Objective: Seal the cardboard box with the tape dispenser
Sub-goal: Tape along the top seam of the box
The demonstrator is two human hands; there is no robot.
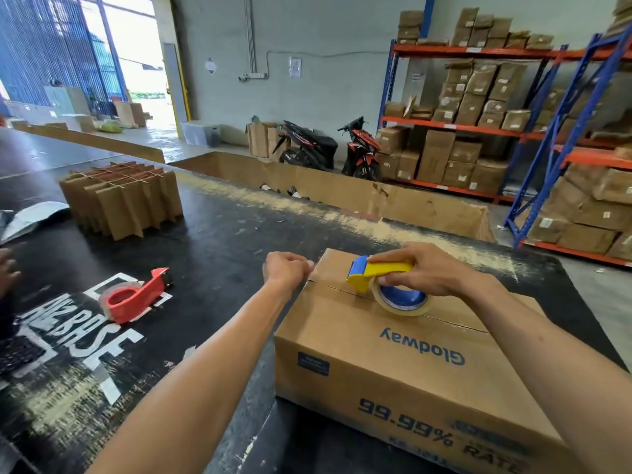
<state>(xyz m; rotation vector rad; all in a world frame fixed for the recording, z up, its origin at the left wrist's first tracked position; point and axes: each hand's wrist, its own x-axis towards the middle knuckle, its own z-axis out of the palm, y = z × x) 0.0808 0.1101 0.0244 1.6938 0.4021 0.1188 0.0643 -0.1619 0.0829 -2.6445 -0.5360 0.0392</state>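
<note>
A brown cardboard box printed "Glodway" lies on the black table, flaps down, with the centre seam running across its top. My right hand grips a yellow and blue tape dispenser with a clear tape roll, set on the seam near the box's far left end. My left hand is curled at the box's far left edge, fingers closed against the end of the seam. I cannot tell whether it pinches a tape end.
A red tape dispenser lies on the table to the left. A stack of cardboard dividers stands farther back left. Another person's hand shows at the left edge. Shelves of boxes and two motorbikes stand behind.
</note>
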